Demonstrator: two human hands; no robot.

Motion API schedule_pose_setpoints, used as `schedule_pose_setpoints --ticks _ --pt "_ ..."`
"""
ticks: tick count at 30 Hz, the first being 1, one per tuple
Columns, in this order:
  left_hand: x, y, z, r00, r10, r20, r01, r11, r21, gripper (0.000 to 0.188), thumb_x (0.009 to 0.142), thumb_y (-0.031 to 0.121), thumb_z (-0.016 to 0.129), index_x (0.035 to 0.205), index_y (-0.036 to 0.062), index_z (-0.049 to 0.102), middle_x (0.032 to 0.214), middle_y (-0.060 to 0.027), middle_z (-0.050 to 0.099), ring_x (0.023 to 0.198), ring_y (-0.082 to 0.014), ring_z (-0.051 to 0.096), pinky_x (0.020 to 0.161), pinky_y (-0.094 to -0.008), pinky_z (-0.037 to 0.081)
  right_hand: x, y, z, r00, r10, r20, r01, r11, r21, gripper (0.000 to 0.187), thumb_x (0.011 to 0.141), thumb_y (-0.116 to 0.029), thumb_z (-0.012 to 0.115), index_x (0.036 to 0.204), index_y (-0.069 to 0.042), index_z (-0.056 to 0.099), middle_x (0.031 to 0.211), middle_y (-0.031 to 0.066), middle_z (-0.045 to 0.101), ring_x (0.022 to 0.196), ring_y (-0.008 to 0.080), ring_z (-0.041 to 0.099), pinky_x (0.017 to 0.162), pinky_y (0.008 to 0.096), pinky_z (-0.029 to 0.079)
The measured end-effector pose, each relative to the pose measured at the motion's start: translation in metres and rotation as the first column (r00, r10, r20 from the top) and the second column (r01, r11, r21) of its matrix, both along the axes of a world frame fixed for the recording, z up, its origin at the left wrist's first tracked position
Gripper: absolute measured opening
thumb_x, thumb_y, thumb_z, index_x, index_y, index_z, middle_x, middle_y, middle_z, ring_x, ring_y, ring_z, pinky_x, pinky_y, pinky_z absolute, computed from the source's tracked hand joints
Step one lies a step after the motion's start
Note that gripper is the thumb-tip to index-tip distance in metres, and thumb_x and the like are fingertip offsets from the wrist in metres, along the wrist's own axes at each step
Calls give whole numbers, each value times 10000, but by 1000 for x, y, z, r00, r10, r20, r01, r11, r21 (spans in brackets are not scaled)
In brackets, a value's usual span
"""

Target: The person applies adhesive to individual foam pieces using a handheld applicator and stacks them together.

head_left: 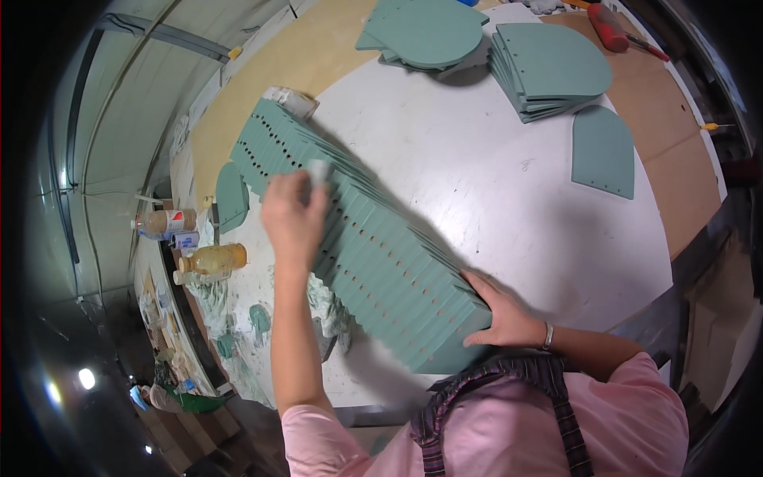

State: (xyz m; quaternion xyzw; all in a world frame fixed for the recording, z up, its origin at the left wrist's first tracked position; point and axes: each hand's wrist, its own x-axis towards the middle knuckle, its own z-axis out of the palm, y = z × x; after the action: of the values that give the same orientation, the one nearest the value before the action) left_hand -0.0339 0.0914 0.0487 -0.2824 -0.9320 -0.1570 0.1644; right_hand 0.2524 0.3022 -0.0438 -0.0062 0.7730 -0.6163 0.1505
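- Pinched between left-hand [290, 216] thumb and fingers: small pale block [319, 170], blurred, material can't be told. Fingers closed on it, over the upper middle of the row.
- Right hand [513, 319], lower right of center: thumb and fingers spread apart across the near end of the row, palm toward the last panel. Looks like bracing, so the row doesn't slide; not clamped on any single panel.
- Row of green panels [381, 262]: runs diagonally from upper left of center to lower center, overlapping like shingles. Likely fanned so each strip with holes stays exposed and reachable.
- White wrapped bundle [292, 103] at the row's far end, upper left; probably acts as a stop opposite the right hand.
- Round-ended green panels piled at top center [425, 32] and upper right [552, 67]; probably set back to leave working room. Single green panel [604, 153] lies below the upper-right pile.
- Amber-liquid bottle [214, 258] and stained rag [330, 306], left side, outside the row's footprint; rag within left-arm reach.
- Red-handled tool [608, 28], upper right corner, well apart from both hands.
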Motion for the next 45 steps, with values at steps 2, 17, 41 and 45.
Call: schedule_pose_setpoints --ticks 2,17,41,45 --pt "14 23 6 988 -150 -47 143 982 -123 186 767 147 778 905 49 700 870 -113 659 763 -299 655 693 -405 533 0 3 -2 1000 -11 -10 11 1000 5 1146 679 -330 868 1551 10 206 1535 275 333 1408 408 370 1161 409 326" --pt "-39 15 -5 998 35 -57 -37 999 -34 179 796 229 752 864 73 696 883 -93 671 770 -309 659 693 -426 524 4 0 -6 1000 -19 -25 19 1000 -6 1159 671 -351 878 1548 10 212 1540 273 322 1415 409 356 1163 412 323" --pt "-31 -121 -21 702 704 107 -707 707 -9 373 743 386 759 861 37 705 726 -113 697 684 -292 677 692 -429 521 4 0 -13 998 -6 -58 6 1000 -4 1168 672 -376 884 1548 10 215 1541 265 319 1429 391 344 1167 412 314" --pt "-25 -104 -16 836 530 139 -548 812 200 285 776 314 749 862 46 704 724 -92 687 682 -284 670 679 -412 519 4 -1 -8 998 -14 -58 14 1000 4 1167 658 -346 895 1545 9 224 1538 250 330 1432 378 345 1168 407 318"
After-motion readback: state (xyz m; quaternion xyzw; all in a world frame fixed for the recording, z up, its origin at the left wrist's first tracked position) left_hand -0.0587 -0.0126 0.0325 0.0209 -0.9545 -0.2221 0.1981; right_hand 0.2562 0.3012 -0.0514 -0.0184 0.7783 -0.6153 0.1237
